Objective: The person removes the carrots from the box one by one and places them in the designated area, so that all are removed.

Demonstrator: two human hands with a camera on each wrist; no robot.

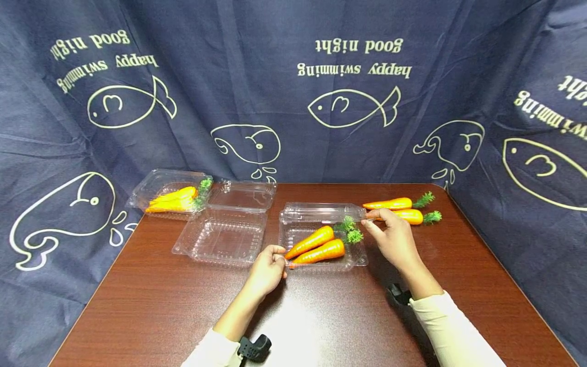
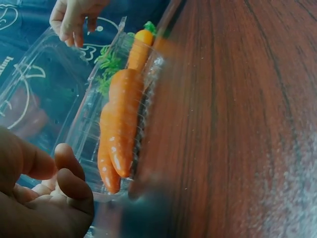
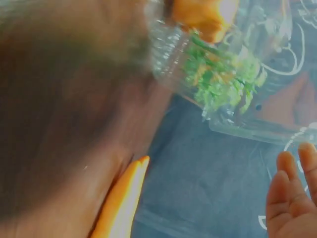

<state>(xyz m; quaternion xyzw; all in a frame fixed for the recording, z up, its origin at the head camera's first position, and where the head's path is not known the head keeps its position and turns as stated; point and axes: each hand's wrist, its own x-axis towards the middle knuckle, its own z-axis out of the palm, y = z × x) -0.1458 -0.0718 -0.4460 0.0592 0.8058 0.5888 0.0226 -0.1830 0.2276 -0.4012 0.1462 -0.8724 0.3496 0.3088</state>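
A clear clamshell container (image 1: 359,257) holds two orange carrots (image 1: 316,250) with green tops. Its lid (image 1: 316,210) is raised along the back side. At the container's front left corner my left hand (image 1: 266,270) pinches the edge between thumb and bent fingers. My right hand (image 1: 396,242) is by the right end of the lid, and its fingers (image 3: 280,196) look fairly straight in the right wrist view. Whether they touch the lid I cannot tell. Just beyond that hand lie two loose carrots (image 1: 390,204), one partly hidden by it.
Left of the container stands another clear clamshell (image 1: 222,242) with its lid folded back. Behind that, at the far left, a third clamshell (image 1: 156,178) has carrots inside under its lid. A dark blue printed curtain (image 1: 284,92) hangs round the brown table (image 1: 151,306).
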